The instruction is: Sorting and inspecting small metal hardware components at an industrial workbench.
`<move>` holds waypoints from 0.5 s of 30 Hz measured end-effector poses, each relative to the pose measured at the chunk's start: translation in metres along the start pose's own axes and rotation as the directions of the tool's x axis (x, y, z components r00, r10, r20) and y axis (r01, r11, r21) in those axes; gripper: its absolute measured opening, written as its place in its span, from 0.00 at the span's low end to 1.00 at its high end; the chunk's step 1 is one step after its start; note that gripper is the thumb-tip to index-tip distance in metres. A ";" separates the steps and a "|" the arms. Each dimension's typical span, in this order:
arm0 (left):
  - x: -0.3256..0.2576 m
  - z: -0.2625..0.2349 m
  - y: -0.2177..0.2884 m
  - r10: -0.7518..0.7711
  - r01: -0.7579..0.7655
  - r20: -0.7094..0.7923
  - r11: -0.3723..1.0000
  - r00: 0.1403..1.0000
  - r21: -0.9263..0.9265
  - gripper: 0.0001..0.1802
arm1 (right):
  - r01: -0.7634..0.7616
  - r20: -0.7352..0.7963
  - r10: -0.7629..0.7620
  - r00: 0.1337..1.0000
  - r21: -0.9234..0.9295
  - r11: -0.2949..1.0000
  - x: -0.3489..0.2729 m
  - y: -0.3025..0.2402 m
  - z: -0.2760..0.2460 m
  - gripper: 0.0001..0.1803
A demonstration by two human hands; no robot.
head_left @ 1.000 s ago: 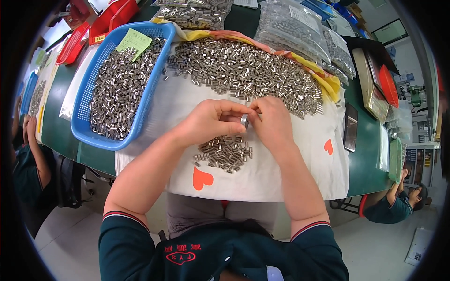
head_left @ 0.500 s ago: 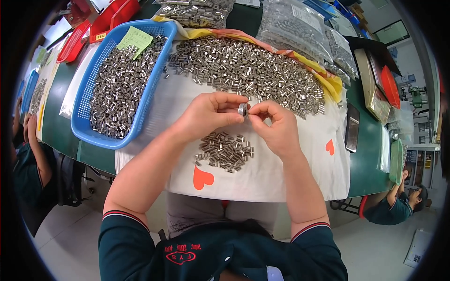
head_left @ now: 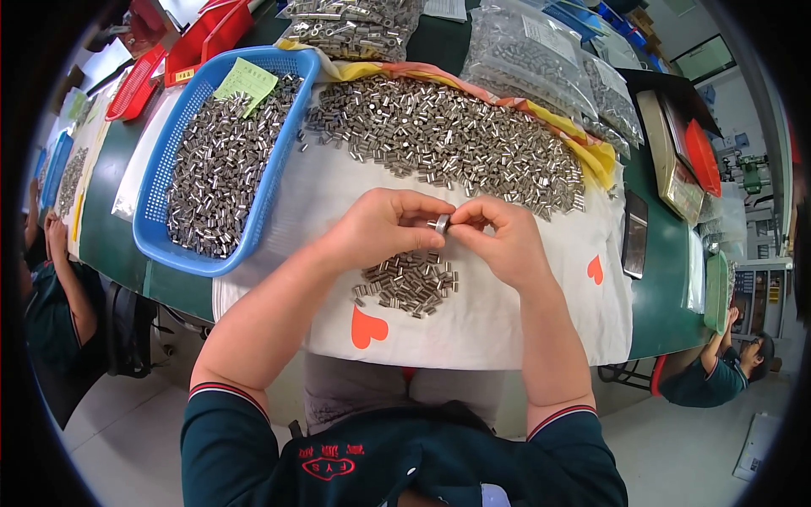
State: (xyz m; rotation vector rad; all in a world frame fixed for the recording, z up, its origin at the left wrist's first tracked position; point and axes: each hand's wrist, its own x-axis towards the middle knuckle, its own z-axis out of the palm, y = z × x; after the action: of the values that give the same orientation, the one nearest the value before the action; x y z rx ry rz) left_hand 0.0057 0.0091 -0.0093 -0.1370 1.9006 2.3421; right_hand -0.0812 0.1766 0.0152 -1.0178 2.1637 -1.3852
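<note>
Above the white cloth, a small metal ring is held between my hands. My left hand pinches it from the left with thumb and fingers. From the other side my right hand closes its thumb and index finger against the ring. Something small and shiny shows at the ring's left side, too small to make out fully. Just below my hands lies a small heap of short metal cylinders, partly covered by my left hand. A much larger heap of similar cylinders spreads beyond my hands.
A blue basket of cylinders with a green paper slip stands left. Clear bags of metal parts lie behind the rolled yellow-orange cloth. A dark phone-like slab lies right. Other people sit at both sides.
Both hands have come slightly nearer to me, still holding the ring. The ring has turned a little, and my right fingers now sit closer against it. The view has shifted slightly.
</note>
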 end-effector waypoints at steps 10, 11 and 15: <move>-0.009 0.005 0.015 -0.007 -0.073 0.192 0.910 0.981 0.409 0.20 | 0.193 -0.134 -0.321 0.937 -0.568 0.800 0.025 0.028 0.018 0.09; -0.010 0.005 0.016 -0.007 -0.078 0.200 0.908 0.980 0.411 0.19 | 0.198 -0.156 -0.348 0.924 -0.584 0.787 0.026 0.028 0.021 0.10; -0.007 0.004 0.012 0.009 -0.091 0.206 0.916 0.978 0.390 0.20 | 0.191 -0.152 -0.354 0.923 -0.617 0.763 0.024 0.030 0.020 0.09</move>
State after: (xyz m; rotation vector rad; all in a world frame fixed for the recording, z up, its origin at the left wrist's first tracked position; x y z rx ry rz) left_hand 0.0110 0.0106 0.0046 0.1826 2.2425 1.8563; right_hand -0.0955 0.1547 -0.0190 -1.4989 2.8423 -0.9920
